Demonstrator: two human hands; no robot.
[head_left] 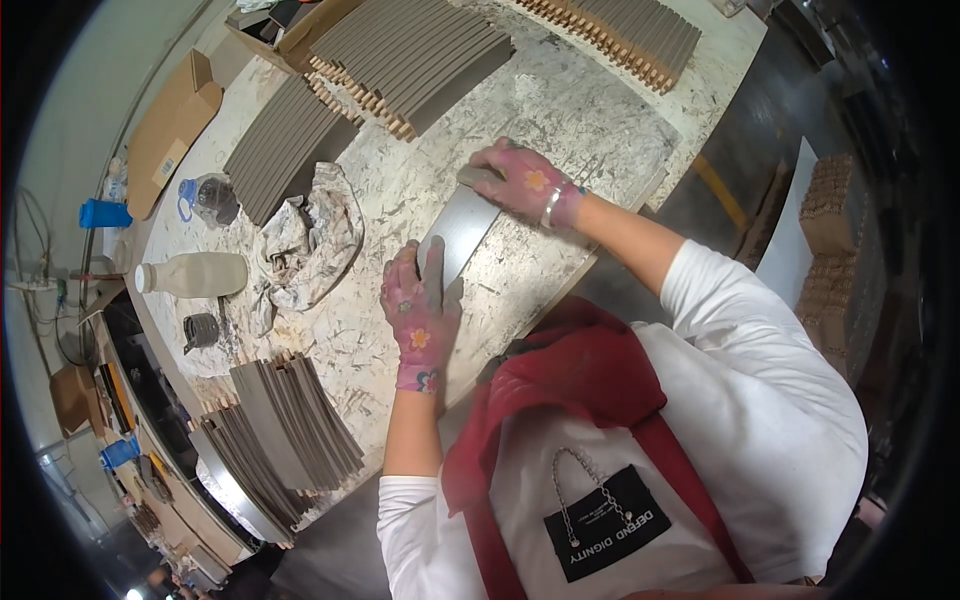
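The grey panel (pixel 462 232) lies flat near the middle of the surface (pixel 560 110), running from about seven o'clock up to one o'clock between my two hands. My left hand (pixel 418 312), in a pink flowered glove, clasps the panel's near end, fingers curled over its edge and thumb along the side. My right hand (pixel 520 180), gloved the same way with a bracelet at the wrist, presses down on the far end, fingers bent over something small and grey there; I cannot tell what it is.

Outward at nine o'clock from the panel sits a crumpled rag (pixel 310 240), stained and bunched. Beyond it, farther toward nine, a pale plastic bottle (pixel 195 274) lies on its side, with a small dark roll (pixel 201 330) just below it and a clear cup with a blue handle (pixel 205 198) above.

At seven o'clock a stack of grey panels (pixel 285 430) fans out near the surface edge. At eleven o'clock another fan of grey panels (pixel 285 145) rests, and at twelve o'clock a larger pile (pixel 410 60) with wooden edges showing. At one o'clock a further row (pixel 625 35) lies along the far side. A sheet of cardboard (pixel 170 125) leans at ten o'clock.
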